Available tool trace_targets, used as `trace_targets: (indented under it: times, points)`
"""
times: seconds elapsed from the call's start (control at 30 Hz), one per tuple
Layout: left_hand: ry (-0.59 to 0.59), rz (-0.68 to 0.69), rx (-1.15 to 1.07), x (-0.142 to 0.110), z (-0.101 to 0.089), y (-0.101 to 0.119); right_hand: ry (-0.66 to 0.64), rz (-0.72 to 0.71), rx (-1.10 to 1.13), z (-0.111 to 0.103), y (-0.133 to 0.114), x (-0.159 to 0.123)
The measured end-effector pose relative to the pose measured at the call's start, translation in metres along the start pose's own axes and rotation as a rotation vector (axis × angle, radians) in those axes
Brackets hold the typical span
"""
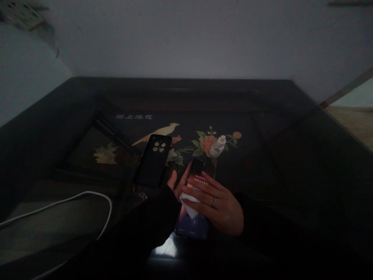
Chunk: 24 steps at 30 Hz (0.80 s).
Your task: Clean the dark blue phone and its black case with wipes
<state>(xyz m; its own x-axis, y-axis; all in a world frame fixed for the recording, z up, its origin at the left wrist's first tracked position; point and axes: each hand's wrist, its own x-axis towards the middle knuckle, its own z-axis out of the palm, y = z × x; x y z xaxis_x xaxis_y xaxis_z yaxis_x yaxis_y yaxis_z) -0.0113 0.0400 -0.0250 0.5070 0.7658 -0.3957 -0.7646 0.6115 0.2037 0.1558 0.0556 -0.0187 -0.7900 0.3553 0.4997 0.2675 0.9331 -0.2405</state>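
A smartphone with its screen lit lies face up near the middle, top end pointing away from me. My left hand is at the phone's left edge, its fingers against the side and the thumb raised. Across the screen lies my right hand, wearing a ring, pressing a folded white wipe under its fingers. A black phone case with round camera holes rests to the left. Beyond the phone stands a small clear bottle with a white cap.
The dark glossy table has a printed bird and flowers and reflects light. A white cable curves along its left front. Behind is a pale wall, with a power strip at the upper left.
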Motion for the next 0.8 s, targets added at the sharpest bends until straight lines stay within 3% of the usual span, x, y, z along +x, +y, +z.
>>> trace_targets:
  times: [0.17,0.27,0.37,0.57,0.63,0.73,0.8]
  points:
    - [-0.059,-0.111,-0.013,-0.001,0.008,0.001,-0.044,-0.302,0.100,0.001,-0.010,0.002]
    - [-0.094,-0.121,-0.122,0.004,0.004,-0.001,-0.013,-0.124,0.031,0.001,0.000,0.001]
    - [-0.029,-0.017,-0.118,0.008,0.002,-0.003,0.004,0.037,-0.022,0.000,0.008,0.002]
    - [-0.114,-0.142,0.016,0.006,0.004,-0.001,-0.038,-0.342,0.091,-0.001,-0.008,0.005]
    - [-0.092,-0.091,0.150,0.007,-0.001,-0.003,-0.030,-0.269,0.067,0.000,-0.004,0.004]
    - [0.012,0.147,0.455,0.008,-0.009,-0.006,0.014,0.017,-0.014,-0.001,0.009,0.001]
    - [0.030,0.235,0.640,0.005,-0.008,-0.005,0.031,0.092,-0.035,-0.001,0.012,0.000]
